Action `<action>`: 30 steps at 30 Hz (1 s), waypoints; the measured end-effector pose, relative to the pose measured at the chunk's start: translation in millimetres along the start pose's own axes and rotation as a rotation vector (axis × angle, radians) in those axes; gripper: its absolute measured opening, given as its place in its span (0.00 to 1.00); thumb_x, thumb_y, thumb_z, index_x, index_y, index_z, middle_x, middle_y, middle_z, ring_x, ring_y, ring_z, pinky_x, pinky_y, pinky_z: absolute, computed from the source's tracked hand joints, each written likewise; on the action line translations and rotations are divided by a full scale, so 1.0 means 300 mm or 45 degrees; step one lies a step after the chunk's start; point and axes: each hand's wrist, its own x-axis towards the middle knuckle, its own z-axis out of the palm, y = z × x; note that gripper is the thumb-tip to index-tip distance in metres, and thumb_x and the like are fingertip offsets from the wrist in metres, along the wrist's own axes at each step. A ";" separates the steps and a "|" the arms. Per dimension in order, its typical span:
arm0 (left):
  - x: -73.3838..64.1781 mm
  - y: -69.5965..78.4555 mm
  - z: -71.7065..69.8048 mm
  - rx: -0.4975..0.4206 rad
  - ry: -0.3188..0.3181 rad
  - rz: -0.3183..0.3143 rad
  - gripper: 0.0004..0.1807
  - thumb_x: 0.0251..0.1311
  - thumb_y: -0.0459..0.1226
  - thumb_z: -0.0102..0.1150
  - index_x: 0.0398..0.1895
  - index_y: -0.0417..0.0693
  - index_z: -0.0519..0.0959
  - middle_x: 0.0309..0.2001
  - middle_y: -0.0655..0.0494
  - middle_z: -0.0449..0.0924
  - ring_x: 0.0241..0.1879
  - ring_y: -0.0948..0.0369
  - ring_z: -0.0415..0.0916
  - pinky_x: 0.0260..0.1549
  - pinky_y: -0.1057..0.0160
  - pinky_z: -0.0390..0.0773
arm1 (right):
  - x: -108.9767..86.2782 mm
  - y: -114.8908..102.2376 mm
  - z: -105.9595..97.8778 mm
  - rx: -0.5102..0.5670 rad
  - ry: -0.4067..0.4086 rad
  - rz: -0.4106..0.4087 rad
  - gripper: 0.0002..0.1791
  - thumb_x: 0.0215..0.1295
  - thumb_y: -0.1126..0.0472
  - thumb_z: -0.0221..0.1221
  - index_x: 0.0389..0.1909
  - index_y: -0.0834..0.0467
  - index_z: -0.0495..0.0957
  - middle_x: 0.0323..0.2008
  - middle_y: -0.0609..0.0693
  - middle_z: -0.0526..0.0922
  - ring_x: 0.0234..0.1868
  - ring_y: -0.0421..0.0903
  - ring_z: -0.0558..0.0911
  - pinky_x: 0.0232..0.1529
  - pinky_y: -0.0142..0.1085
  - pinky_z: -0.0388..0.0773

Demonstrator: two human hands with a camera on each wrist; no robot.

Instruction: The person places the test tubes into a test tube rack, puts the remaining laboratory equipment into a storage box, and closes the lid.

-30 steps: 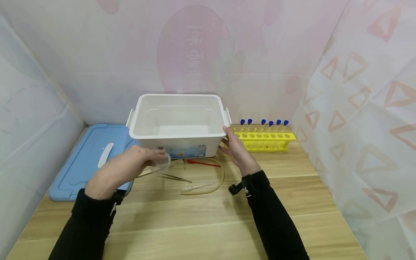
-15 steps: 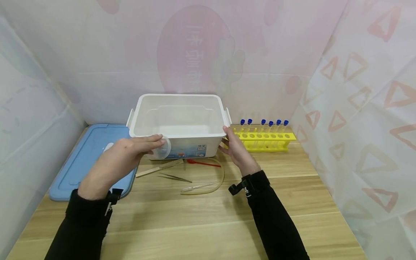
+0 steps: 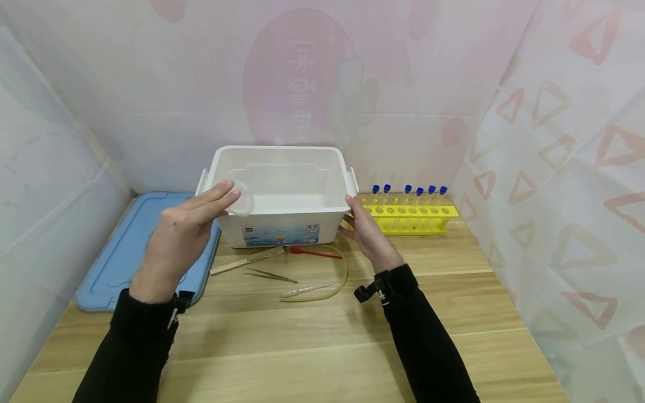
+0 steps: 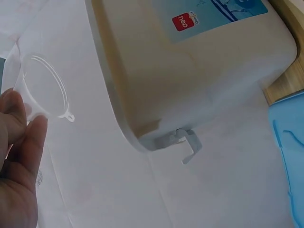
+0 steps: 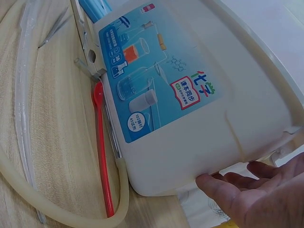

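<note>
In the head view my left hand point(image 3: 181, 238) pinches a clear plastic funnel point(image 3: 245, 200) above the front left rim of a white storage box point(image 3: 330, 226). The left wrist view shows the funnel point(image 4: 31, 102) between thumb and fingers, its wide mouth and small hanging tab turned outward. The open-topped box has a blue printed label point(image 3: 277, 236) on its front. On its right side my right hand point(image 3: 370, 235) holds the box near the front corner. The right wrist view shows the thumb against the wall; some fingers of the right hand point(image 5: 266, 192) are partly hidden.
A blue lid point(image 3: 131, 252) lies left. A yellow rack point(image 3: 410, 211) of blue-capped test tubes stands right. Before the box lie a wooden test tube clamp point(image 3: 252, 259), tweezers point(image 3: 272, 276), red spoon point(image 3: 317, 253), dropper point(image 3: 312, 289) and rubber tubing point(image 3: 345, 271).
My left hand has lifted the funnel from low in front of the box up to its left rim. The right hand and the box have stayed still.
</note>
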 end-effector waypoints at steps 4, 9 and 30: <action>0.000 -0.007 0.020 -0.004 0.037 -0.064 0.33 0.72 0.16 0.71 0.75 0.49 0.89 0.75 0.47 0.89 0.70 0.43 0.91 0.63 0.46 0.86 | 0.000 -0.001 0.002 -0.001 0.003 -0.002 0.39 0.96 0.34 0.41 0.99 0.41 0.51 0.98 0.60 0.47 0.98 0.69 0.53 0.93 0.72 0.62; 0.004 -0.028 0.045 -0.013 0.046 -0.122 0.30 0.76 0.18 0.69 0.76 0.47 0.88 0.75 0.46 0.88 0.68 0.42 0.92 0.60 0.47 0.88 | 0.001 -0.002 0.002 0.001 0.008 -0.003 0.39 0.96 0.34 0.41 0.98 0.41 0.52 0.98 0.60 0.49 0.98 0.68 0.53 0.94 0.72 0.62; 0.134 -0.216 0.088 -0.072 -0.217 -0.263 0.27 0.85 0.24 0.63 0.80 0.51 0.85 0.79 0.46 0.86 0.57 0.39 0.95 0.30 0.67 0.65 | 0.000 -0.002 -0.001 -0.003 -0.001 0.006 0.39 0.97 0.34 0.41 0.98 0.41 0.52 0.98 0.59 0.47 0.98 0.68 0.52 0.94 0.72 0.60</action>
